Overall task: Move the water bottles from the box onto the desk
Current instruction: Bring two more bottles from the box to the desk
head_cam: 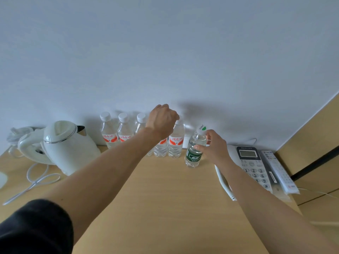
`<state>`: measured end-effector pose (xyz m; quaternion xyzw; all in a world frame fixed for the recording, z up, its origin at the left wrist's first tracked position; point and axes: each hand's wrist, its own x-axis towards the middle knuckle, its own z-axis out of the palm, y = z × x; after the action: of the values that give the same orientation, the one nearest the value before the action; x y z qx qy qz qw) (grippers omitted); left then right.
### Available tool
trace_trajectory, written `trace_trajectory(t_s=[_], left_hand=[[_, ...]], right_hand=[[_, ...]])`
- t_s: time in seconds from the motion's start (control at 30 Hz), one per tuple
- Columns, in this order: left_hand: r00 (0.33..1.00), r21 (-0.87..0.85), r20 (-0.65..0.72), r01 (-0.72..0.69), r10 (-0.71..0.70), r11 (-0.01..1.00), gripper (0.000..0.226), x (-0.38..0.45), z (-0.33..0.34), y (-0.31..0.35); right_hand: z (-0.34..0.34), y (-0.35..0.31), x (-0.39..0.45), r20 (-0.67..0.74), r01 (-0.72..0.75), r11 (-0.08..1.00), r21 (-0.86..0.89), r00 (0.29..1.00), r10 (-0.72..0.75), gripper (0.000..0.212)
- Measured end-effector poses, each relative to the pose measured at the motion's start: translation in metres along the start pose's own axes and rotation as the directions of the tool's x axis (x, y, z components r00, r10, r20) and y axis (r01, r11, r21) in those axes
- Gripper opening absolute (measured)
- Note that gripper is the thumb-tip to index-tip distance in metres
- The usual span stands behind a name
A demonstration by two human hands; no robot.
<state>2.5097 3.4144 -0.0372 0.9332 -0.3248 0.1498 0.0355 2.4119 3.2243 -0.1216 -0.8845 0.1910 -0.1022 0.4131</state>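
Observation:
Several clear water bottles with red labels and white caps (109,132) stand in a row on the wooden desk (165,198) against the white wall. My left hand (162,120) reaches over the right end of the row. Its fingers curl down over the top of the last red-labelled bottle (176,143), whose cap is hidden. My right hand (214,145) pinches the neck and shoulder of a green-labelled bottle (193,154). That bottle leans slightly and its base touches the desk just right of the row. The box is out of view.
A white electric kettle (67,143) with its cord (36,178) sits at the left of the desk. A desk telephone (253,167) and a white remote control (280,173) lie at the right, close to my right forearm. A wooden panel (315,136) rises behind them.

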Motion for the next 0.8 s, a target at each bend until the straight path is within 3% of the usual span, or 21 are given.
trace_trajectory(t_s=[0.8], left_hand=[[0.995,0.061,0.097,0.019,-0.024,0.998,0.036,-0.006,-0.002,0.004]], right_hand=[[0.016,-0.018,0.032,-0.067,0.021,1.0,0.011,0.998,-0.02,0.055]])
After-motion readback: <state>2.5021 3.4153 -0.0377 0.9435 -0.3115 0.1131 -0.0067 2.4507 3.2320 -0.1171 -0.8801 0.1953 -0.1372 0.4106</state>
